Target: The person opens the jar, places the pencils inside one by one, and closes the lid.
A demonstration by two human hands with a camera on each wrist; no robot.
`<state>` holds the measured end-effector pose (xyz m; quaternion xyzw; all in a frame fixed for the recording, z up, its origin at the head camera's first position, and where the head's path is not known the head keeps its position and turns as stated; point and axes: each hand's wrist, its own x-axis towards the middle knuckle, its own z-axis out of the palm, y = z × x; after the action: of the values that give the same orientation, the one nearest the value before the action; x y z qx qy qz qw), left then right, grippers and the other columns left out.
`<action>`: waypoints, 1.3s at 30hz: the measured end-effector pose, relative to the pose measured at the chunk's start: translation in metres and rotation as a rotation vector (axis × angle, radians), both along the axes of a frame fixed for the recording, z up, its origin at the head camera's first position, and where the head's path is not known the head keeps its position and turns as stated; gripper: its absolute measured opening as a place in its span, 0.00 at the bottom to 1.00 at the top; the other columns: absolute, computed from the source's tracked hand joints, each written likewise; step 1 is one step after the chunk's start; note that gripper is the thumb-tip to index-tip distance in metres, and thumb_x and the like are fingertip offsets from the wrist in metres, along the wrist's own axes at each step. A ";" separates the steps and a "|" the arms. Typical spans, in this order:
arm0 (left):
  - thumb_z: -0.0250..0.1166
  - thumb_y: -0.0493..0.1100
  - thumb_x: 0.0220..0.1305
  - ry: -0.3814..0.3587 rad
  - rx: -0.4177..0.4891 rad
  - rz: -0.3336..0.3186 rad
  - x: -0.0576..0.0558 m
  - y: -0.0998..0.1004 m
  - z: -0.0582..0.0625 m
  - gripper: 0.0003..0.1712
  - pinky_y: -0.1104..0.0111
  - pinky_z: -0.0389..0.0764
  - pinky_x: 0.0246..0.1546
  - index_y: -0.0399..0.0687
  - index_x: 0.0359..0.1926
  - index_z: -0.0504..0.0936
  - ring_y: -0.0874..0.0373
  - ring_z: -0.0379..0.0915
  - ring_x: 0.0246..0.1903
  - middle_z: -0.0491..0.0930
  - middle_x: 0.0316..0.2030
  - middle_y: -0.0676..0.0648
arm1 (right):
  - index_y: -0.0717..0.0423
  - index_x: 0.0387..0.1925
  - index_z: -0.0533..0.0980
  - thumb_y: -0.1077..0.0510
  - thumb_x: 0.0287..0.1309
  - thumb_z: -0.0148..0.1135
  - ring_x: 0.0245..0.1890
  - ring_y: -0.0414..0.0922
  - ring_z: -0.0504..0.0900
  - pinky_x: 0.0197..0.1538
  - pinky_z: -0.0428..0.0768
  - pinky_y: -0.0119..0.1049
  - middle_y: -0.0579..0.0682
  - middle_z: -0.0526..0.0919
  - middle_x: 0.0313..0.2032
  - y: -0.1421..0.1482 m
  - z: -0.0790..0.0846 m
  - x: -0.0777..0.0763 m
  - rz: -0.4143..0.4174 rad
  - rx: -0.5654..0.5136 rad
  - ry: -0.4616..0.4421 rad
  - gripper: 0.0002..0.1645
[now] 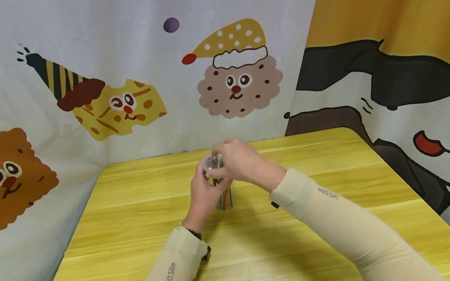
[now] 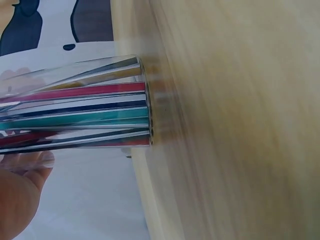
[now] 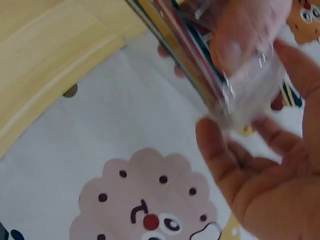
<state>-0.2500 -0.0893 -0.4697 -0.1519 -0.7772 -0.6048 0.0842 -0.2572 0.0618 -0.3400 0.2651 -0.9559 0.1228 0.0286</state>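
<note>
A clear plastic tube [image 1: 225, 201] stands upright on the table, filled with several thin coloured sticks [image 2: 75, 116] in red, navy, teal and gold. Whether these are straws or pencils I cannot tell. My left hand [image 1: 205, 192] grips the tube around its upper part; its thumb [image 3: 231, 55] lies along the side in the right wrist view. At the top my right hand [image 1: 240, 160] has curled fingers around the tube's clear end [image 3: 255, 87]. Blur hides whether that end is a separate lid. In the left wrist view the tube's base meets the wood.
The yellow wood-grain table [image 1: 138, 263] extends around both forearms. Behind it hangs a white curtain [image 1: 124, 10] printed with cartoon biscuits, close to the far edge. A cartoon animal print [image 1: 432, 106] covers the cloth on the right.
</note>
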 end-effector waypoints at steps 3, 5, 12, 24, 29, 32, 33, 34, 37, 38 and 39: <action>0.74 0.49 0.72 0.008 -0.022 0.002 -0.001 -0.001 0.001 0.46 0.47 0.81 0.70 0.55 0.82 0.59 0.47 0.72 0.73 0.72 0.74 0.45 | 0.57 0.55 0.80 0.29 0.67 0.67 0.32 0.48 0.84 0.35 0.86 0.40 0.53 0.85 0.35 -0.004 -0.009 0.005 -0.060 0.034 0.113 0.37; 0.74 0.47 0.72 0.011 -0.031 -0.004 -0.001 -0.002 0.002 0.47 0.47 0.80 0.71 0.53 0.83 0.58 0.46 0.71 0.74 0.71 0.74 0.44 | 0.57 0.59 0.79 0.27 0.68 0.65 0.36 0.51 0.86 0.38 0.88 0.44 0.55 0.86 0.38 -0.003 -0.014 0.006 -0.068 0.029 0.131 0.40; 0.74 0.51 0.71 -0.016 -0.012 -0.024 -0.002 -0.004 0.002 0.48 0.48 0.77 0.73 0.53 0.82 0.58 0.47 0.70 0.75 0.71 0.75 0.45 | 0.53 0.79 0.68 0.40 0.67 0.74 0.73 0.56 0.76 0.73 0.79 0.53 0.56 0.73 0.76 0.018 -0.001 -0.013 0.198 -0.024 -0.113 0.47; 0.76 0.55 0.68 -0.035 0.024 -0.049 -0.002 -0.005 0.003 0.48 0.48 0.77 0.73 0.56 0.80 0.61 0.51 0.73 0.71 0.74 0.70 0.50 | 0.48 0.81 0.65 0.48 0.62 0.80 0.72 0.50 0.77 0.74 0.78 0.51 0.50 0.74 0.77 0.040 0.001 -0.046 0.311 -0.221 -0.397 0.51; 0.76 0.54 0.68 -0.031 0.023 -0.042 -0.003 -0.003 0.002 0.48 0.48 0.78 0.72 0.57 0.81 0.61 0.51 0.74 0.70 0.74 0.70 0.50 | 0.49 0.80 0.67 0.45 0.60 0.81 0.66 0.48 0.82 0.65 0.85 0.46 0.50 0.76 0.75 0.039 -0.004 -0.045 0.268 -0.233 -0.353 0.52; 0.76 0.53 0.68 -0.029 0.030 -0.048 -0.003 -0.002 0.002 0.47 0.48 0.78 0.72 0.56 0.80 0.61 0.51 0.74 0.70 0.74 0.70 0.49 | 0.50 0.80 0.67 0.43 0.60 0.81 0.65 0.48 0.82 0.64 0.86 0.46 0.50 0.77 0.74 0.038 -0.009 -0.040 0.233 -0.264 -0.321 0.52; 0.76 0.53 0.68 -0.029 0.034 -0.053 -0.003 -0.002 0.002 0.47 0.47 0.78 0.72 0.56 0.80 0.61 0.50 0.74 0.70 0.74 0.70 0.49 | 0.51 0.79 0.68 0.43 0.59 0.81 0.65 0.48 0.82 0.64 0.86 0.46 0.51 0.78 0.74 0.037 -0.011 -0.038 0.217 -0.280 -0.311 0.52; 0.76 0.53 0.68 -0.031 0.037 -0.057 -0.003 -0.002 0.002 0.47 0.47 0.78 0.71 0.56 0.80 0.61 0.50 0.74 0.69 0.74 0.69 0.48 | 0.52 0.79 0.68 0.42 0.59 0.81 0.65 0.48 0.82 0.63 0.86 0.46 0.51 0.78 0.73 0.037 -0.013 -0.035 0.197 -0.295 -0.296 0.52; 0.76 0.53 0.69 -0.039 0.039 -0.053 -0.002 -0.003 0.001 0.47 0.45 0.79 0.70 0.56 0.80 0.61 0.49 0.74 0.69 0.75 0.70 0.48 | 0.54 0.77 0.70 0.42 0.59 0.81 0.64 0.50 0.83 0.61 0.87 0.46 0.53 0.79 0.72 0.031 -0.019 -0.023 0.118 -0.342 -0.230 0.51; 0.76 0.53 0.69 -0.042 0.039 -0.049 -0.002 -0.003 0.001 0.47 0.44 0.79 0.70 0.56 0.81 0.61 0.48 0.74 0.69 0.74 0.70 0.48 | 0.55 0.76 0.71 0.42 0.58 0.81 0.63 0.50 0.84 0.59 0.88 0.45 0.54 0.80 0.70 0.028 -0.021 -0.019 0.084 -0.352 -0.197 0.50; 0.76 0.53 0.69 -0.044 0.035 -0.043 -0.002 -0.003 0.001 0.47 0.44 0.78 0.70 0.56 0.81 0.61 0.48 0.74 0.70 0.74 0.71 0.48 | 0.56 0.75 0.73 0.41 0.58 0.82 0.61 0.51 0.85 0.57 0.89 0.45 0.55 0.82 0.68 0.025 -0.024 -0.014 0.045 -0.363 -0.160 0.49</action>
<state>-0.2520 -0.0919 -0.4683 -0.1539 -0.7648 -0.6230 0.0567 -0.2712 0.0866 -0.3638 0.2664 -0.9112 0.3143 -0.0030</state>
